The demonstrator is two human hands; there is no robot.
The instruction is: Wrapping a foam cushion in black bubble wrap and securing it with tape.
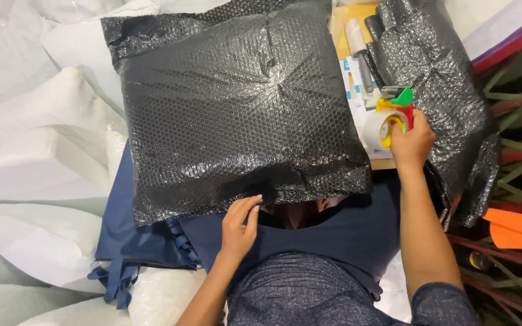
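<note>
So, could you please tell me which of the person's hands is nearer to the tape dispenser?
Right. The right hand holds the tape dispenser beside the black bubble-wrap parcel; the left hand is far off, touching the parcel's near edge.

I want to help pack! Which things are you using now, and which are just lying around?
In use:
left hand on black bubble-wrap parcel
right hand gripping tape dispenser

Lying about:
white sacks
navy cloth
orange piece
spare bubble wrap
</note>
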